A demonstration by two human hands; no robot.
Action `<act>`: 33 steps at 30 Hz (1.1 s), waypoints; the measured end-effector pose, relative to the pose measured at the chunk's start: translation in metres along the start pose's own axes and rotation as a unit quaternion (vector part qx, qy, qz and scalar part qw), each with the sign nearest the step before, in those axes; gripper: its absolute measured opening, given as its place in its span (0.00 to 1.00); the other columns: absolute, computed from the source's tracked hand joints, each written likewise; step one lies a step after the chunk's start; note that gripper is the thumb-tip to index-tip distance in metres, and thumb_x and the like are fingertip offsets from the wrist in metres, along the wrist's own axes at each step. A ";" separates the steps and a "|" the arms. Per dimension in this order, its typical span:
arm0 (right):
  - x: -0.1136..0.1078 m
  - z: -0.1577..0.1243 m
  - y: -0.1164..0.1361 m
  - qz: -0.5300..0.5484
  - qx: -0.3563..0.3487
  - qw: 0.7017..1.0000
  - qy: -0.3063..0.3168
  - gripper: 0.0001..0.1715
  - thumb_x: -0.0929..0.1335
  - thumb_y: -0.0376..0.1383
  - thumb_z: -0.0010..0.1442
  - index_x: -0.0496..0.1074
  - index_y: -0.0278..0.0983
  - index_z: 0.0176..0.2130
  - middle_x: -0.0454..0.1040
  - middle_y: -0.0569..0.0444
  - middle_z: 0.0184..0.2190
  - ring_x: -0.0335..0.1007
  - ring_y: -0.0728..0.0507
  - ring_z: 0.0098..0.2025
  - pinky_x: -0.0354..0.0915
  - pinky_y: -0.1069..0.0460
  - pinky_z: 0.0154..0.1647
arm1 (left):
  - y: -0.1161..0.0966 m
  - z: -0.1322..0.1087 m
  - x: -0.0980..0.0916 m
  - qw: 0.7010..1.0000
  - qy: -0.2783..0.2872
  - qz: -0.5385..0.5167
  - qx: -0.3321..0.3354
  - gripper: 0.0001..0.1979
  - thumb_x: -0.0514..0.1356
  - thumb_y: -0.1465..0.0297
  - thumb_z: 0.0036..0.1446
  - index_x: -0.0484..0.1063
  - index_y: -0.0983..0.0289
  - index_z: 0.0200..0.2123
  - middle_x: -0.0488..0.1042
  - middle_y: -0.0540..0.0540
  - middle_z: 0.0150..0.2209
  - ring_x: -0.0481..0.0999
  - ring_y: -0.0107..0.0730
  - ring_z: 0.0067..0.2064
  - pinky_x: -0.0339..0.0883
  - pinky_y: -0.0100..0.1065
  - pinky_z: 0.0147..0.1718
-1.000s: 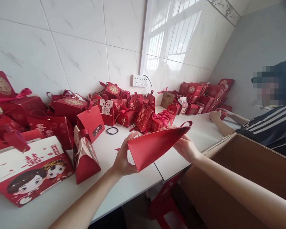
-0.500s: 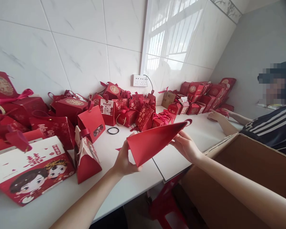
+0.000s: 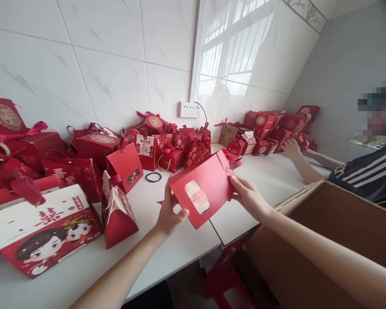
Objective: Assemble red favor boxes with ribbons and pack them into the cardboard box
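Observation:
A red gift box point(image 3: 214, 186) with a clear window and a ribbon loop is held up above the table's front edge, tilted, its window side towards me. My left hand point(image 3: 170, 216) supports its lower left end, fingers behind it and the thumb sticking out along the front edge. At the ribbon end, my right hand point(image 3: 249, 198) pinches the top edge between thumb and fingers. Left of my hands stand a small triangular box point(image 3: 120, 223), a red box with a window point(image 3: 125, 165) and a white and red box with cartoon faces point(image 3: 48, 231).
Red gift boxes point(image 3: 90, 143) are heaped along the tiled wall, with another pile point(image 3: 263, 128) at the right. A black ring point(image 3: 153, 177) lies on the white table point(image 3: 167, 257). At the right are an open cardboard carton point(image 3: 337, 240) and a co-worker's hand point(image 3: 291, 150).
The held box has turned so that its windowed face shows instead of a plain red side. Both my hands stay near the same place. The co-worker's hand has lifted slightly.

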State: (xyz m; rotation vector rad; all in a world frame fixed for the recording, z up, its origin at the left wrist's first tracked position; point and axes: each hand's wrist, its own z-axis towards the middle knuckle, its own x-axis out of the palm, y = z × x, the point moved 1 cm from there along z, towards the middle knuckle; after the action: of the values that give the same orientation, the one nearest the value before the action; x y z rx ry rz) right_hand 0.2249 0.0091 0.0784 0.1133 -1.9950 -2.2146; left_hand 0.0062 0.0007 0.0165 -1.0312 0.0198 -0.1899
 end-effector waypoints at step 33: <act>0.002 0.002 -0.007 0.012 -0.030 0.997 0.072 0.19 0.73 0.47 0.46 0.72 0.36 0.32 0.75 0.53 0.34 0.73 0.43 0.39 0.70 0.44 0.47 | 0.014 0.001 -0.006 0.999 -0.011 -0.048 0.011 0.37 0.49 0.43 0.51 0.60 0.59 0.57 0.72 0.59 0.47 0.68 0.47 0.53 0.62 0.46 0.52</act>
State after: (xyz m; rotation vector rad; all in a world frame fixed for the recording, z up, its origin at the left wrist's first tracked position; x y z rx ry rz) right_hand 0.2218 0.0112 0.0718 0.2332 -1.8439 -2.1836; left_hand 0.0026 0.0097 0.0049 -1.0130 -0.0526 -0.2651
